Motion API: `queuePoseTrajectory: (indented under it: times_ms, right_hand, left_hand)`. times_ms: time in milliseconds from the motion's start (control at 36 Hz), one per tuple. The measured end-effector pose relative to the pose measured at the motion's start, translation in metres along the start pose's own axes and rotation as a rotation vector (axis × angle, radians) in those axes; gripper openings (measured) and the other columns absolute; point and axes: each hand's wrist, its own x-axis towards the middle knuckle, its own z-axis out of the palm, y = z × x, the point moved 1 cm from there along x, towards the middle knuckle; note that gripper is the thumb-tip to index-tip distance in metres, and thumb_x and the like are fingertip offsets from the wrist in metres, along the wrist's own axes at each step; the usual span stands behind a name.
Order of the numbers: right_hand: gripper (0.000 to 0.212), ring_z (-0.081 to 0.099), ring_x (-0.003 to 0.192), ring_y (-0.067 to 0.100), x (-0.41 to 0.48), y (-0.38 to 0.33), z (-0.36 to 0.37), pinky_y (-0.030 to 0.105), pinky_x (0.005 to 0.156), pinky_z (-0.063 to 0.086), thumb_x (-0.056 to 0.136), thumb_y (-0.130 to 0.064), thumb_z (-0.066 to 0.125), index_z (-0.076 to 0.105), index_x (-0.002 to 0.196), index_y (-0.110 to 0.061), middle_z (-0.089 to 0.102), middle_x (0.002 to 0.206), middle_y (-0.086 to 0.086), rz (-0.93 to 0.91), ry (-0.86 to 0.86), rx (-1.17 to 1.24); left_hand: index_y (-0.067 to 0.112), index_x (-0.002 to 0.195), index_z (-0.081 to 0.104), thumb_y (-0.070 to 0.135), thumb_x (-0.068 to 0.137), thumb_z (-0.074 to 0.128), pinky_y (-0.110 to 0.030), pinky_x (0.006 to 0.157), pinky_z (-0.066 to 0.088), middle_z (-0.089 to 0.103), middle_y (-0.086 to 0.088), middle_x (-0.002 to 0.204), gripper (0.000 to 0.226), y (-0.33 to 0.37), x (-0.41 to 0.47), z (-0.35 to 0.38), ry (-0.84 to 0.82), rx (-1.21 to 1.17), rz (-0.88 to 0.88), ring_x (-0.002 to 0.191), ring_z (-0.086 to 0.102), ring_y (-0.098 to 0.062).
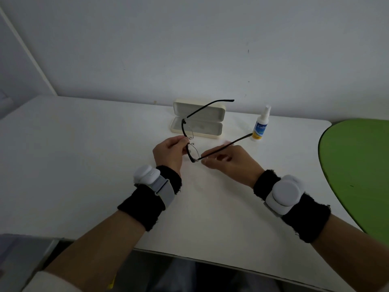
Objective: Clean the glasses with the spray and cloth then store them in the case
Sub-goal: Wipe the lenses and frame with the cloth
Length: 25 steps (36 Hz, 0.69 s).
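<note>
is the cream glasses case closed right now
No, the cream hard-shell glasses case lies open on the white table, lid tilted up behind the black thin-framed glasses held in both hands.

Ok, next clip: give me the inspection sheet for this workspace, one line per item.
Surface: white table, bare in front.
Job's things: glasses held above the table, arms unfolded; case open and empty at the back; spray bottle upright to its right; cloth not clearly seen.
Clutter: nothing seen.
Hands: left hand pinches the frame near the bridge; right hand is at one arm of the glasses.
Cables: nothing seen.
Surroundings: plain wall behind; green surface at right; wrist devices on black bands.
</note>
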Motion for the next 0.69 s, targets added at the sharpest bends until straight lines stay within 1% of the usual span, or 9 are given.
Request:
queuePoseTrajectory:
  times_ms: [56, 139, 222, 278, 361, 444, 528, 611, 694]
  right_hand:
    - [0.019, 0.062, 0.075, -0.007, 0.001, 0.000, 0.004, 0.005, 0.069, 0.046, 0.086, -0.033, 0.072, 0.079, 0.094, -0.018, 0.071, 0.087, -0.024, -0.003, 0.000, 0.066]
    - [0.022, 0.062, 0.065, -0.004, 0.003, -0.002, 0.007, 0.005, 0.060, 0.044, 0.090, -0.025, 0.069, 0.078, 0.089, -0.005, 0.074, 0.090, -0.008, -0.006, 0.033, 0.131]
    - [0.016, 0.067, 0.067, 0.005, 0.004, -0.002, 0.006, 0.007, 0.056, 0.043, 0.092, -0.021, 0.066, 0.076, 0.089, -0.009, 0.076, 0.083, 0.001, -0.002, 0.089, 0.177]
    - [0.012, 0.071, 0.069, 0.009, 0.004, -0.001, 0.005, 0.012, 0.055, 0.046, 0.092, -0.020, 0.065, 0.074, 0.089, -0.012, 0.077, 0.082, 0.000, 0.023, 0.124, 0.206]
    - [0.010, 0.073, 0.071, 0.009, 0.005, -0.001, 0.004, 0.020, 0.054, 0.051, 0.093, -0.018, 0.063, 0.071, 0.089, -0.013, 0.077, 0.083, -0.003, 0.030, 0.176, 0.184]
    - [0.010, 0.073, 0.072, 0.010, 0.005, 0.000, 0.003, 0.024, 0.057, 0.056, 0.094, -0.014, 0.061, 0.070, 0.090, -0.011, 0.076, 0.083, 0.000, 0.007, 0.244, 0.212]
    - [0.010, 0.073, 0.072, 0.013, 0.007, 0.000, 0.003, 0.022, 0.058, 0.055, 0.095, -0.013, 0.060, 0.068, 0.090, -0.010, 0.075, 0.083, 0.004, -0.026, 0.304, 0.229]
    - [0.010, 0.072, 0.069, 0.008, 0.010, 0.000, 0.002, 0.018, 0.057, 0.055, 0.095, -0.013, 0.058, 0.067, 0.090, -0.012, 0.073, 0.081, 0.002, -0.063, 0.355, 0.190]
    - [0.012, 0.071, 0.066, 0.006, 0.013, 0.000, -0.002, 0.017, 0.063, 0.056, 0.095, -0.011, 0.057, 0.066, 0.087, -0.011, 0.072, 0.077, 0.003, -0.111, 0.393, 0.137]
  left_hand:
    - [-0.002, 0.081, 0.073, -0.004, 0.078, 0.069, -0.023, 0.059, 0.056, 0.069, -0.006, 0.068, 0.005, 0.000, 0.000, 0.000, 0.009, -0.011, 0.010, 0.053, 0.061, -0.014]
    - [-0.002, 0.081, 0.073, -0.004, 0.078, 0.069, -0.023, 0.060, 0.056, 0.070, -0.007, 0.068, 0.005, 0.000, -0.001, 0.000, 0.012, -0.039, 0.016, 0.056, 0.061, -0.018]
    - [-0.005, 0.085, 0.072, -0.005, 0.079, 0.069, -0.023, 0.059, 0.056, 0.070, -0.012, 0.071, 0.007, 0.003, -0.002, 0.001, 0.016, -0.080, 0.020, 0.055, 0.064, -0.017]
    - [-0.006, 0.087, 0.071, -0.004, 0.080, 0.069, -0.023, 0.060, 0.056, 0.070, -0.014, 0.073, 0.007, 0.003, -0.003, 0.001, 0.016, -0.110, 0.022, 0.056, 0.067, -0.017]
    - [-0.003, 0.085, 0.071, -0.002, 0.080, 0.071, -0.027, 0.064, 0.059, 0.070, -0.016, 0.074, 0.004, 0.004, -0.003, -0.001, 0.011, -0.140, 0.008, 0.062, 0.066, -0.021]
    - [-0.001, 0.082, 0.072, 0.000, 0.080, 0.074, -0.028, 0.067, 0.059, 0.069, -0.013, 0.070, 0.004, 0.004, -0.004, -0.001, 0.005, -0.167, -0.013, 0.060, 0.064, -0.019]
    - [-0.001, 0.082, 0.071, 0.000, 0.079, 0.074, -0.027, 0.067, 0.059, 0.069, -0.012, 0.069, 0.004, 0.005, -0.006, -0.001, -0.008, -0.197, -0.029, 0.060, 0.065, -0.018]
    - [-0.003, 0.084, 0.072, 0.001, 0.079, 0.074, -0.026, 0.066, 0.058, 0.070, -0.013, 0.071, 0.007, 0.004, -0.008, -0.001, -0.038, -0.212, -0.041, 0.062, 0.066, -0.019]
    - [-0.001, 0.082, 0.073, 0.011, 0.079, 0.077, -0.027, 0.066, 0.058, 0.071, -0.014, 0.074, 0.013, 0.004, -0.010, -0.003, -0.095, -0.187, -0.036, 0.065, 0.066, -0.020]
